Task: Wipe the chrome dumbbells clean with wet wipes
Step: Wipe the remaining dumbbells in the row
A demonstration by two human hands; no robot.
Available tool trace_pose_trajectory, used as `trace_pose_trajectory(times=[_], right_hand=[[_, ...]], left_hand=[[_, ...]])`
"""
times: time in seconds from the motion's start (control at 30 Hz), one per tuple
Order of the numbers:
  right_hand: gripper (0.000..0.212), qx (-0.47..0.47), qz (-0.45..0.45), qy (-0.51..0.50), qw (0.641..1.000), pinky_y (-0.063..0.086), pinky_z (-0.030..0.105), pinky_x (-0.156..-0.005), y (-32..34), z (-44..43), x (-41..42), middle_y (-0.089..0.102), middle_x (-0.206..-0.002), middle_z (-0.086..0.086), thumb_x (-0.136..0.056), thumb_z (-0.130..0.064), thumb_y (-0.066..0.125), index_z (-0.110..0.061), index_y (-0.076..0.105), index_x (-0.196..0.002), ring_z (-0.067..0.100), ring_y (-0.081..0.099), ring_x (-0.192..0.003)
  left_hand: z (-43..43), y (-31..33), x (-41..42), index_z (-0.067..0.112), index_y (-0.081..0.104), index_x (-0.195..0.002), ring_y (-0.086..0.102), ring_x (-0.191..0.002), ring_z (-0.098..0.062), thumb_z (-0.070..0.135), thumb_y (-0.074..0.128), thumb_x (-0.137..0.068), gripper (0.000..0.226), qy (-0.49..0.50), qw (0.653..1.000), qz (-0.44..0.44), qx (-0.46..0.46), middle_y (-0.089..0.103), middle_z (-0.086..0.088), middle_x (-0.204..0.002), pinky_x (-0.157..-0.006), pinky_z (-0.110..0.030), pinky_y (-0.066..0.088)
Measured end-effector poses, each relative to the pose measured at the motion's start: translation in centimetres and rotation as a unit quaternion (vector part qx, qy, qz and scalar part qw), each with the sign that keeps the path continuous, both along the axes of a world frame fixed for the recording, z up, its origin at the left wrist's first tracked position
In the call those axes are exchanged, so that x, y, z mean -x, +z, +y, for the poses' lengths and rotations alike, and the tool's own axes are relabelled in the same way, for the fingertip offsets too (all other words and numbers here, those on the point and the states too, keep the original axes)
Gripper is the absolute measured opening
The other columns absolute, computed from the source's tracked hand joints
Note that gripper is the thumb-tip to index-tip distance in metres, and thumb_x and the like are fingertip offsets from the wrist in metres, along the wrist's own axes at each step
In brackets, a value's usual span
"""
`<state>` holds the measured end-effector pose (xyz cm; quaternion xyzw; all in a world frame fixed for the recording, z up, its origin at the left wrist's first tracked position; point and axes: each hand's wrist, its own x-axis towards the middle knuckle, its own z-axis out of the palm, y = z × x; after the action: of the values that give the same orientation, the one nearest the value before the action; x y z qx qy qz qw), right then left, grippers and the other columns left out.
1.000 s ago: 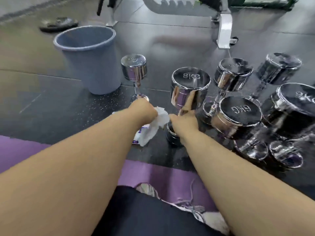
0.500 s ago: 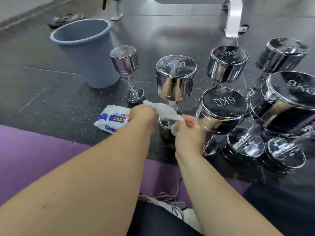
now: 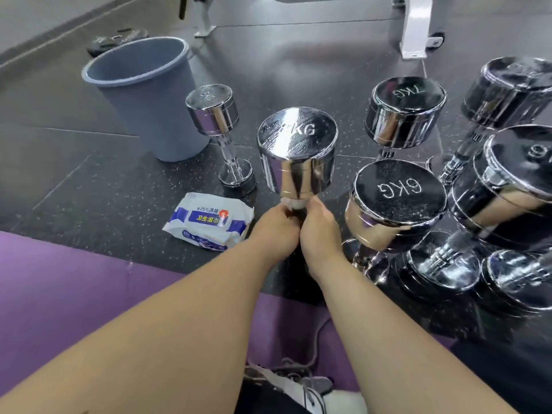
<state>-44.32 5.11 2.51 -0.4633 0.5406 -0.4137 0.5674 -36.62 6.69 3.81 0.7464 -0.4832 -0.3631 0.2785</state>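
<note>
Gripping the handle of the upright dumbbell [image 3: 297, 150] just beneath its upper head, the left hand [image 3: 276, 231] and the right hand [image 3: 321, 231] are curling around the shaft from opposite sides, the two hands touching each other. A white wet wipe [image 3: 294, 202] is showing as a small fold directly above the grip, between the fingers and the underside of the head. How far it is wrapping round the handle is hidden by the hands. The dumbbell is standing on end on the dark speckled floor [image 3: 98, 186], its lower head concealed below the grip. Just left of the grip, the wipe pack [image 3: 209, 221] is lying flat. Beyond the pack, a smaller dumbbell [image 3: 222, 127] is standing upright beside a grey bucket [image 3: 146, 97]. Right of the grip, the 6KG dumbbell [image 3: 394, 204] is standing close by, with the 7KG dumbbell [image 3: 404, 112] behind it. A purple mat [image 3: 74, 294] is lying nearer than the grip, under the forearms.
</note>
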Motion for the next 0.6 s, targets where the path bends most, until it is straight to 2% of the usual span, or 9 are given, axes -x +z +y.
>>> trace_pose_trajectory(times=[0.03,0.07,0.17,0.27,0.33,0.4,0.47,0.53,0.6], right_hand=[[0.039,-0.017,-0.018,-0.007,1.0,0.048,0.025,-0.092,0.0,-0.2,-0.2,0.071,-0.098,-0.004,-0.103,-0.024,0.034,-0.015,0.072,-0.106,0.013,0.062,-0.097],[0.039,-0.033,-0.061,-0.018,0.997,0.049,0.031,-0.09,0.4,-0.4,-0.4,0.07,-0.097,0.001,-0.103,-0.025,0.034,-0.012,0.071,-0.103,0.017,0.062,-0.096],[0.031,-0.026,-0.197,-0.056,0.979,0.041,0.033,-0.067,1.0,-0.5,-1.1,0.056,-0.081,0.008,-0.099,-0.029,0.046,-0.003,0.061,-0.097,0.02,0.049,-0.076],[0.025,0.017,-0.089,-0.024,0.996,0.049,0.04,-0.074,-0.7,0.1,-0.7,0.065,-0.074,-0.005,-0.092,-0.049,0.053,-0.028,0.066,-0.095,0.016,0.06,-0.074],[0.017,0.028,-0.058,0.013,0.998,0.049,0.035,-0.075,-1.3,0.3,-0.1,0.067,-0.077,-0.012,-0.098,-0.028,0.05,-0.03,0.066,-0.1,0.007,0.058,-0.072],[0.028,-0.003,-0.05,0.034,0.998,0.047,0.023,-0.081,-1.0,0.1,0.3,0.071,-0.105,-0.003,-0.099,-0.014,0.046,-0.022,0.066,-0.118,0.007,0.057,-0.087],[0.027,-0.02,-0.024,0.024,0.999,0.049,0.023,-0.081,-0.1,-0.4,0.3,0.071,-0.108,0.0,-0.098,-0.027,0.047,-0.02,0.068,-0.114,0.013,0.06,-0.094],[0.036,-0.014,-0.016,-0.002,1.0,0.051,0.039,-0.089,0.3,-0.3,-0.1,0.072,-0.096,-0.006,-0.092,-0.048,0.045,-0.025,0.069,-0.105,0.018,0.063,-0.092],[0.042,-0.006,0.002,-0.025,1.0,0.051,0.046,-0.091,0.3,0.1,-0.4,0.071,-0.092,-0.009,-0.088,-0.058,0.043,-0.032,0.065,-0.112,0.02,0.063,-0.089]], left_hand=[[-0.2,0.3,0.1,0.022,0.066,-0.097,0.062,-0.091,-0.019,0.02,0.051,-0.095,0.016,0.012,1.0,0.01,0.012,0.071,-0.002,-0.101,-0.077,-0.027,0.048],[-0.2,0.9,0.3,0.02,0.067,-0.093,0.062,-0.083,-0.018,0.023,0.052,-0.095,0.016,0.025,0.999,0.021,0.035,0.072,-0.002,-0.093,-0.071,-0.027,0.048],[-0.8,2.4,0.5,0.016,0.065,-0.084,0.056,-0.063,-0.015,0.011,0.054,-0.093,0.015,0.057,0.985,0.118,0.112,0.067,-0.004,-0.073,-0.059,-0.025,0.045],[-0.3,1.6,-0.4,0.02,0.055,-0.07,0.052,-0.054,-0.006,0.01,0.051,-0.096,0.028,0.022,0.995,0.054,0.087,0.059,0.001,-0.063,-0.049,-0.013,0.04],[-0.3,0.1,-1.2,0.023,0.054,-0.071,0.062,-0.074,-0.018,0.023,0.051,-0.099,0.028,-0.006,0.998,-0.05,0.042,0.065,-0.002,-0.076,-0.064,-0.022,0.046],[-0.5,-1.5,-1.7,0.023,0.063,-0.08,0.063,-0.096,-0.03,0.025,0.053,-0.097,0.02,-0.029,0.992,-0.12,0.015,0.068,-0.009,-0.098,-0.08,-0.034,0.049],[-0.6,-2.1,-1.6,0.016,0.07,-0.097,0.06,-0.105,-0.032,0.021,0.055,-0.093,0.017,-0.045,0.984,-0.17,0.016,0.065,-0.008,-0.111,-0.087,-0.041,0.049],[-0.7,-1.7,-1.4,0.017,0.069,-0.086,0.059,-0.099,-0.034,0.021,0.054,-0.089,0.016,-0.039,0.984,-0.175,0.014,0.064,-0.009,-0.1,-0.079,-0.038,0.048],[-0.7,-0.6,-1.4,0.018,0.063,-0.077,0.064,-0.087,-0.03,0.022,0.054,-0.086,0.013,-0.012,0.991,-0.126,0.039,0.067,-0.008,-0.085,-0.069,-0.033,0.047]])
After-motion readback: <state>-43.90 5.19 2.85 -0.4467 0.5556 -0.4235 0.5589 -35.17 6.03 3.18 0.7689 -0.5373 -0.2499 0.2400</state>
